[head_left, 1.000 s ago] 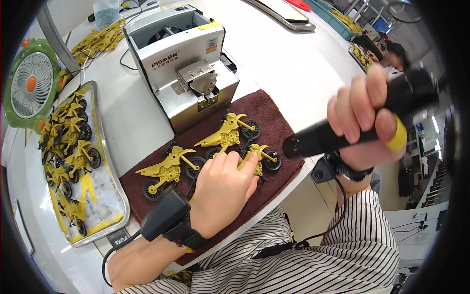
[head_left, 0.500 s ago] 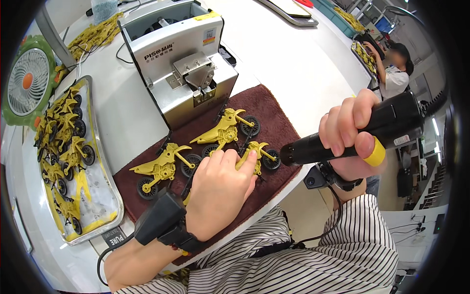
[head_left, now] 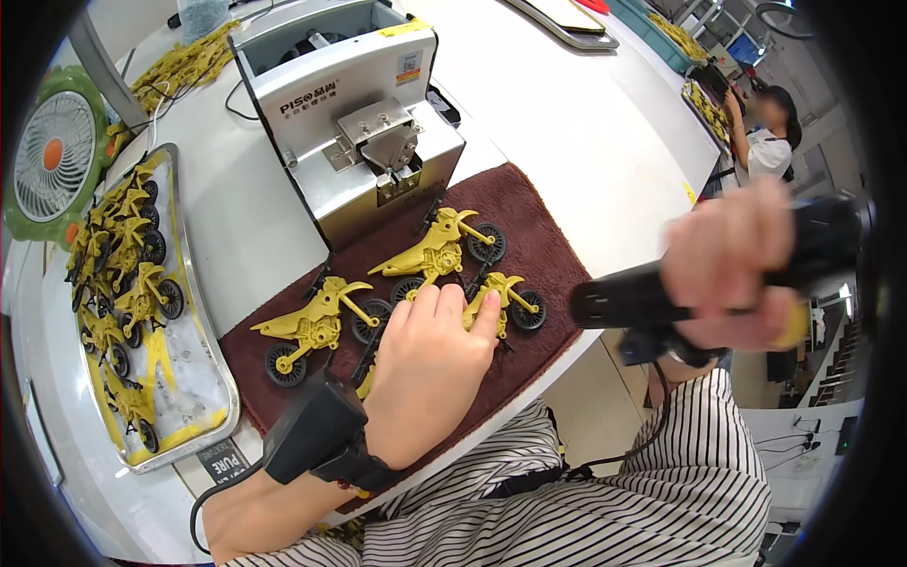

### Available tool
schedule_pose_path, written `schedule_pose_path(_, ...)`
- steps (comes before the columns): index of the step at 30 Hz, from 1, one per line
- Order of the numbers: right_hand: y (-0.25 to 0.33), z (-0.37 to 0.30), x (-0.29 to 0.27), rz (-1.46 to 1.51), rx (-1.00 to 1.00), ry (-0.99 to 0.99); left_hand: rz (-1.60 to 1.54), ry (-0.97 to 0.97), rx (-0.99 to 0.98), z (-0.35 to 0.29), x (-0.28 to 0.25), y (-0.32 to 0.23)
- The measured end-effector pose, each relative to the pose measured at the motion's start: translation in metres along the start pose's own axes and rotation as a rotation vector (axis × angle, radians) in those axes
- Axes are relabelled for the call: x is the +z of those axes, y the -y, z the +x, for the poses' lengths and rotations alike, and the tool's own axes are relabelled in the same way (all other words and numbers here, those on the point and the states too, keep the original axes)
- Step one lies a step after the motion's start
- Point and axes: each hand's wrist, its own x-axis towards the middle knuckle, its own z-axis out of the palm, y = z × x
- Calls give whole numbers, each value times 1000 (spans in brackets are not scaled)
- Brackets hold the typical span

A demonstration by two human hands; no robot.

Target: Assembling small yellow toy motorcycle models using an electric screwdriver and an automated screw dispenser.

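Several yellow toy motorcycles with black wheels lie on a brown cloth mat point(head_left: 557, 274). My left hand point(head_left: 430, 378) presses down over the nearest right toy motorcycle point(head_left: 493, 295), its thumb and fingers closed around the body, hiding part of it. Behind it lies another toy motorcycle point(head_left: 430, 253), and one more toy motorcycle point(head_left: 312, 321) rests to the left of the hand. Off the mat's right edge, my right hand point(head_left: 732, 260), blurred by motion, is wrapped round a black electric screwdriver point(head_left: 628, 304). The screwdriver's tip points left, apart from the toys.
A silver screw-feeding machine point(head_left: 326, 142) stands behind the mat. At left is a metal tray point(head_left: 227, 402) of toy motorcycles, beside a green fan point(head_left: 54, 153). Yellow parts point(head_left: 184, 76) are heaped at the far left. A co-worker point(head_left: 770, 146) is at the far right.
My right hand has moved right with the screwdriver, drawing its tip away from the toy motorcycle. The left hand has stayed almost in place on the toy.
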Motion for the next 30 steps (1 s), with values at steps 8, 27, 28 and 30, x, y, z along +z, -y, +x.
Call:
schedule_pose_path(8, 12, 74, 14, 155, -49, 9, 230, -54, 18, -9, -8, -35)
schedule_pose_path(27, -68, 114, 56, 88, -14, -171, 84, -112, -189, -29, 42, -102)
schedule_pose_path(28, -65, 110, 52, 43, -29, -110, 64, -86, -240, -28, 43, -104)
schedule_pose_path(30, -57, 112, 55, 107, -46, -223, 88, -115, -248, -25, 46, -105)
